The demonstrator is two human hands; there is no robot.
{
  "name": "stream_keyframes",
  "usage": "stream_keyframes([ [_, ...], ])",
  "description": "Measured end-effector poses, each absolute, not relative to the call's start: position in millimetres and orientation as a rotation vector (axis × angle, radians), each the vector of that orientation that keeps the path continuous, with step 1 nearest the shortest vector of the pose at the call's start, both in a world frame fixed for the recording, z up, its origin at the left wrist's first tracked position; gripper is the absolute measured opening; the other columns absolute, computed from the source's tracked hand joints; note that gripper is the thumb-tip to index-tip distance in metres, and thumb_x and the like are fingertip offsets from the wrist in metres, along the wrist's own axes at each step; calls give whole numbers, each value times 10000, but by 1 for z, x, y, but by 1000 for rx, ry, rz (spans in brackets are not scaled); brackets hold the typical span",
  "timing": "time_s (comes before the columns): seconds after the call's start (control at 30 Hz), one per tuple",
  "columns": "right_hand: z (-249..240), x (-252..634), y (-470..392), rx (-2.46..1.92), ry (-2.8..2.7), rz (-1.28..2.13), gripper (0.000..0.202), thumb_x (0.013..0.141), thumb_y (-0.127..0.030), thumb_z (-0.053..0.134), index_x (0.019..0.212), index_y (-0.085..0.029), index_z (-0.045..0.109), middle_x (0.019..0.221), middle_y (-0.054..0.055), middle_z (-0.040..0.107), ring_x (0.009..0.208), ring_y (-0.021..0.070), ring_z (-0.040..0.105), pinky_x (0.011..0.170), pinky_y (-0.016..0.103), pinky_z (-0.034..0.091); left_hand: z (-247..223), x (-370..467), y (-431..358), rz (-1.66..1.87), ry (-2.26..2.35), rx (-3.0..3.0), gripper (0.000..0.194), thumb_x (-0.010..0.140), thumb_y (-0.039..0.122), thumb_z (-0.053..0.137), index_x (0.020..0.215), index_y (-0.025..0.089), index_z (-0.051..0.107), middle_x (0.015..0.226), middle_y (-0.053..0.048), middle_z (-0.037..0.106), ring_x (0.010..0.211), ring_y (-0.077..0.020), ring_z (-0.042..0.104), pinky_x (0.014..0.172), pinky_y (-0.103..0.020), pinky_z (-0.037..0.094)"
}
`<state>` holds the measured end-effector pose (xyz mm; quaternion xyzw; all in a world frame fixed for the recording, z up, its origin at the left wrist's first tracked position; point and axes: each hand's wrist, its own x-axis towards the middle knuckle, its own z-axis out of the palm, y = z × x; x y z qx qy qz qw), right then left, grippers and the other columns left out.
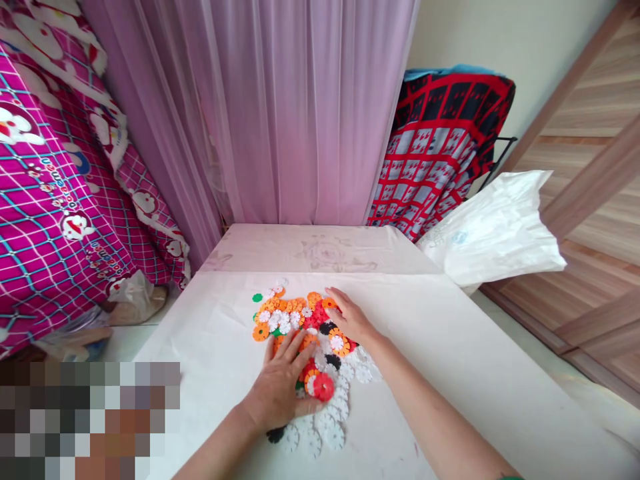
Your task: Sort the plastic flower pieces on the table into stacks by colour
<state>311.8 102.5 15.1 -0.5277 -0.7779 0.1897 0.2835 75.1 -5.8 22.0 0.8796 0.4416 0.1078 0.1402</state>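
Note:
A loose pile of notched plastic discs (pixel 279 323) in orange, white, red, green, black and clear lies on the white table cover (pixel 410 333). My left hand (pixel 283 377) rests over the pile's near left part, fingers spread and palm down. A red disc (pixel 323 387) sits just right of its thumb. My right hand (pixel 353 319) lies along the far right side of the pile, fingers stretched out, touching an orange disc (pixel 329 303). Clear discs (pixel 334 437) spread toward the near edge, and a black disc (pixel 275 435) lies below my left wrist. Discs under both palms are hidden.
A white plastic bag (pixel 500 230) stands off the table's right corner. Behind the table hangs a purple curtain (pixel 300 113). Pink patterned cloth (pixel 60 173) hangs at left, red checked cloth (pixel 435 147) at back right. A pixelated patch covers the lower left corner.

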Motion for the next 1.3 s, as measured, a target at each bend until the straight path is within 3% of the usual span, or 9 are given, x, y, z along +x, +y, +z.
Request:
stream_keyframes([
  [0.17,8,332,70,-1623,-1818,317,455,938,-388,369,1295,-204,582,1358,118,562,1273,221,507,1094,416,390,28,116,44,354,1301,2571,724,871,658,416,1478,266,361,1522,-98,410,1435,-303,309,1177,-613,95],
  [0.37,-6,330,27,-2002,-1840,143,584,900,-544,455,1422,-283,462,1512,142,386,1387,374,338,1059,647,280,39,81,98,289,1894,2332,698,883,631,396,1461,240,396,1552,-132,348,1450,-385,233,1109,-718,71],
  [0.47,-1,307,40,-2050,-1882,194,594,926,-541,407,1462,-284,404,1515,147,386,1404,363,318,1081,668,199,32,54,103,220,1981,2186,749,852,687,394,1476,274,366,1572,-137,302,1436,-420,244,1061,-747,163],
  [0.6,20,275,76,-1892,-2117,368,557,946,-513,392,1468,-319,385,1556,85,338,1439,315,265,1122,638,154,16,44,85,323,1711,2325,693,886,661,355,1471,290,377,1562,-116,332,1441,-332,285,1133,-591,226],
  [0.73,41,264,88,-1618,-2352,415,496,951,-489,415,1427,-354,436,1569,40,318,1456,273,230,1138,627,145,9,42,49,401,1455,2461,795,871,670,397,1531,262,227,1554,-120,345,1429,-303,321,1150,-512,263],
  [0.83,47,273,56,-1620,-2249,381,526,965,-472,377,1472,-329,372,1574,54,304,1450,265,247,1152,597,165,11,33,13,388,1395,2517,1001,777,742,488,1551,287,45,1585,-127,262,1452,-360,239,1147,-574,224],
  [1.0,29,300,-33,-1301,-2529,348,922,758,-663,614,1527,-297,260,1614,117,150,1460,377,169,1148,643,109,6,26,-33,256,1290,2592,1285,539,879,565,1542,317,-10,1610,-162,115,1447,-463,159,1088,-722,134],
  [1.1,14,300,-44,-1301,-2579,296,953,728,-661,653,1524,-308,264,1608,128,165,1458,385,171,1139,659,106,-1,38,-30,302,1339,2638,1219,593,860,548,1546,295,40,1606,-168,151,1443,-461,179,1101,-701,129],
  [1.3,17,292,22,-1538,-2323,92,772,820,-555,609,1481,-233,374,1566,165,285,1437,355,252,1136,624,182,-1,62,30,474,1526,2606,898,810,704,479,1540,277,176,1582,-154,270,1457,-388,205,1127,-653,138],
])
